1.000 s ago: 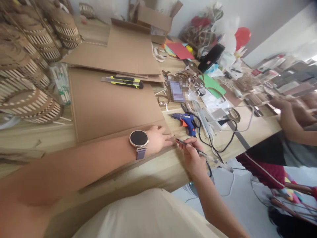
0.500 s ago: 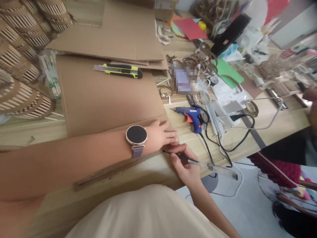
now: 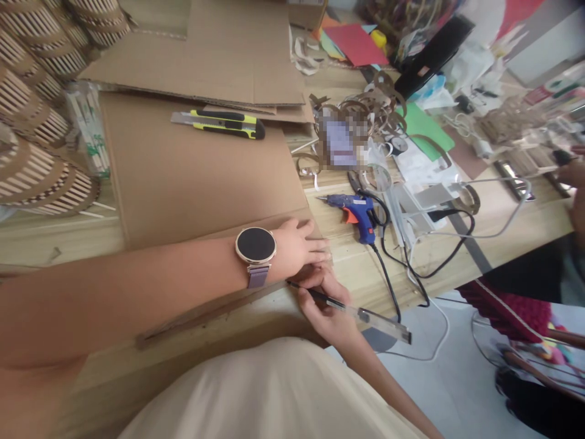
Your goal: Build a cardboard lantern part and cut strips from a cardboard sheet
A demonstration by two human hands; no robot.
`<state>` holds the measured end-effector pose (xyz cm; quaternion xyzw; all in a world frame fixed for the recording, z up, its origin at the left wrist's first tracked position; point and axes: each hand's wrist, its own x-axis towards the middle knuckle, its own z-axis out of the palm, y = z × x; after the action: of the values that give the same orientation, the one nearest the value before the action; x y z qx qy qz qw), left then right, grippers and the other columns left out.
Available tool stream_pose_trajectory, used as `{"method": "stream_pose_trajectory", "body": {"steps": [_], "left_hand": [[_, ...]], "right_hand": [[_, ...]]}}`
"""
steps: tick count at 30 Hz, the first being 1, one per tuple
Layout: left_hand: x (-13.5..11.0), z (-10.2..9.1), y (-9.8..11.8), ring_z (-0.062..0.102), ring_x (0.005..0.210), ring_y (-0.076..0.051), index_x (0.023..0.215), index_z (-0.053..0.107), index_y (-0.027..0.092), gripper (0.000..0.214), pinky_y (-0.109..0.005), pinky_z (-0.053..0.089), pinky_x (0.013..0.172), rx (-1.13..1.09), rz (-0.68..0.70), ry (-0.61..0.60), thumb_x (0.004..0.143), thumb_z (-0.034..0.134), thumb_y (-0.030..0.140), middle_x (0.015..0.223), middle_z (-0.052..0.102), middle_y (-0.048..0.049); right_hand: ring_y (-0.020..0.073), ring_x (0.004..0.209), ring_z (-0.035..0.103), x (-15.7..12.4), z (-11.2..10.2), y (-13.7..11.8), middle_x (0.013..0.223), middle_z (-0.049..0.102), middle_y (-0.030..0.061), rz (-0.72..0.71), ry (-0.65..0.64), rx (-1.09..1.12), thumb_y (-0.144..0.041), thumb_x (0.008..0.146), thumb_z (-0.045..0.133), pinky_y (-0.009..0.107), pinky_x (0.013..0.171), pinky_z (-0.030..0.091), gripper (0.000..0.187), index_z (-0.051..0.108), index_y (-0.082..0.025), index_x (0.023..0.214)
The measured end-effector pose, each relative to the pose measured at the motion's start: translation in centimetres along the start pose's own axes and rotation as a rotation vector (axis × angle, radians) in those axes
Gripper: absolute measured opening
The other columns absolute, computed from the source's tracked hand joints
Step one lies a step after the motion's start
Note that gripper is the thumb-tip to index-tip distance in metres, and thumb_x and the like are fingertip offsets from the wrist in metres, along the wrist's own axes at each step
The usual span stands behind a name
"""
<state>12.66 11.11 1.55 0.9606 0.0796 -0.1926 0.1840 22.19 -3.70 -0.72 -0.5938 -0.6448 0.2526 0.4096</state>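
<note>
My left hand (image 3: 297, 249), with a round watch (image 3: 256, 245) on its wrist, lies flat on the near right corner of a cardboard sheet (image 3: 205, 183). Its fingers are spread and point right. Just below it, my right hand (image 3: 329, 318) is closed around a pen (image 3: 384, 323) with a clear barrel. The dark pen tip is by the cardboard's near edge, under the left wrist; whether it touches cannot be made out. A yellow and black utility knife (image 3: 219, 124) rests on the sheet with its blade out.
A blue glue gun (image 3: 354, 210) with a black cable lies right of the sheet. Behind are stacked cardboard pieces (image 3: 228, 67), curled cardboard strips (image 3: 354, 113) and coloured paper (image 3: 359, 46). Striped cardboard pieces (image 3: 41, 177) stand left. Another person's hand (image 3: 571, 174) shows at far right.
My right hand and the pen have moved left along the cardboard's near edge. My left hand stays on the sheet; the whole view has shifted slightly.
</note>
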Motion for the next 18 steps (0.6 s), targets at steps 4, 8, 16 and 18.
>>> {"method": "stream_pose_trajectory", "body": {"steps": [4, 8, 16, 18], "left_hand": [[0.6, 1.0, -0.6, 0.024, 0.142, -0.044, 0.136, 0.053, 0.043, 0.068, -0.061, 0.035, 0.1, -0.083, 0.018, 0.081, 0.071, 0.065, 0.031, 0.157, 0.036, 0.0084], [0.6, 1.2, -0.8, 0.024, 0.142, -0.044, 0.136, 0.053, 0.043, 0.066, -0.061, 0.036, 0.099, -0.083, 0.033, 0.106, 0.072, 0.064, 0.031, 0.156, 0.037, 0.0075], [-0.1, 0.0, -0.1, 0.023, 0.143, -0.044, 0.139, 0.051, 0.041, 0.075, -0.061, 0.037, 0.1, -0.08, 0.007, 0.055, 0.067, 0.069, 0.029, 0.157, 0.036, 0.0058], [-0.2, 0.1, -0.1, 0.023, 0.144, -0.044, 0.138, 0.05, 0.043, 0.077, -0.059, 0.039, 0.099, -0.081, 0.003, 0.065, 0.065, 0.07, 0.028, 0.157, 0.037, 0.0065]], "right_hand": [[0.0193, 0.073, 0.061, 0.2, 0.3, -0.3, 0.071, 0.065, -0.0011, -0.021, -0.023, -0.004, -0.014, 0.081, 0.055, 0.04, 0.079, 0.049, 0.013, 0.053, -0.026, 0.076], [0.0187, 0.072, 0.061, 0.2, 0.6, -0.4, 0.07, 0.066, -0.0017, -0.05, -0.017, -0.022, -0.014, 0.081, 0.056, 0.041, 0.079, 0.049, 0.014, 0.053, -0.026, 0.076], [0.0196, 0.078, 0.062, 0.0, 0.4, 0.1, 0.073, 0.066, -0.0002, -0.002, -0.003, 0.022, -0.015, 0.081, 0.058, 0.038, 0.076, 0.05, 0.012, 0.055, -0.026, 0.076], [0.0205, 0.08, 0.062, -0.1, -0.2, 0.5, 0.073, 0.065, 0.0008, 0.058, 0.015, 0.014, -0.018, 0.082, 0.058, 0.037, 0.075, 0.05, 0.011, 0.055, -0.026, 0.075]]}}
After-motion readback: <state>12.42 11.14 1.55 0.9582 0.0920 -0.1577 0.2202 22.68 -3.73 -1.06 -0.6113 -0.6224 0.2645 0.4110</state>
